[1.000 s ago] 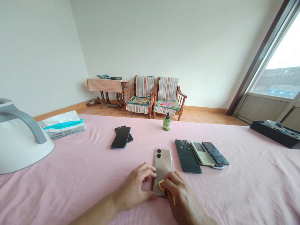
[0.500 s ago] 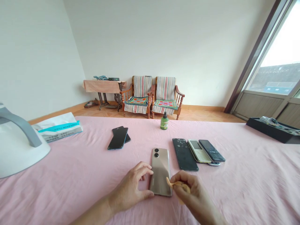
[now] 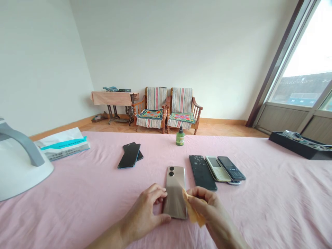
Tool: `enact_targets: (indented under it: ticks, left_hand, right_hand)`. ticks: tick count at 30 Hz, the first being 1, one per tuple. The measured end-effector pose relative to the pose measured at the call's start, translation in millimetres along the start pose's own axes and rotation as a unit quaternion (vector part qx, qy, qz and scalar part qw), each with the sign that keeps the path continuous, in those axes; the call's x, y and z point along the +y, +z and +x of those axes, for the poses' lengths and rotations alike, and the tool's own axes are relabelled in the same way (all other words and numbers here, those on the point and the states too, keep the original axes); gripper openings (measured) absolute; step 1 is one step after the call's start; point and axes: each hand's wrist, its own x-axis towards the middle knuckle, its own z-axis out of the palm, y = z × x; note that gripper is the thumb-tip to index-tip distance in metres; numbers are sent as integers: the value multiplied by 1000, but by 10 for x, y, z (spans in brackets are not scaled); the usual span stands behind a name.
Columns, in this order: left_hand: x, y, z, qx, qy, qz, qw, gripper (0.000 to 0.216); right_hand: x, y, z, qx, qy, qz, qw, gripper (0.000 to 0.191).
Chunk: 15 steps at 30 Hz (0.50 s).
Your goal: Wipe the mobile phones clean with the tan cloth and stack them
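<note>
A gold phone [image 3: 175, 192] lies face down on the pink cloth, its camera end pointing away from me. My left hand [image 3: 145, 216] steadies it, with the fingers on its left edge and the thumb at its near corner. My right hand [image 3: 212, 216] is closed in a pinch on a small orange cloth [image 3: 191, 211], held just above the phone's right edge. To the right lie a dark phone [image 3: 202, 172], a light keypad phone [image 3: 217, 168] and a black keypad phone [image 3: 230, 168] side by side.
Two stacked black phones [image 3: 129, 155] lie to the left, and a green spray bottle [image 3: 180, 136] stands at the far edge. A white appliance [image 3: 18, 162] and a white packet [image 3: 63, 142] sit at the left; a black tray [image 3: 298, 147] at the right. Two wooden chairs stand by the wall.
My right hand has lifted the orange cloth off the gold phone's lower part and now holds it raised at the phone's right edge. The left hand has stayed on the phone.
</note>
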Motion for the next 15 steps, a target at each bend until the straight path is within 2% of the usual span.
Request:
enact_targets:
  ticks: [5, 12, 15]
  left_hand:
    - [67, -23, -9, 10, -5, 24, 1000, 32]
    - [157, -6, -51, 65, 26, 43, 997, 25]
    - [124, -19, -70, 93, 18, 37, 995, 21]
  right_hand:
    - [-74, 85, 11, -13, -6, 64, 998, 28]
    - [-235, 502, 24, -50, -41, 1, 998, 25]
    - [-232, 579, 60, -54, -55, -28, 997, 21]
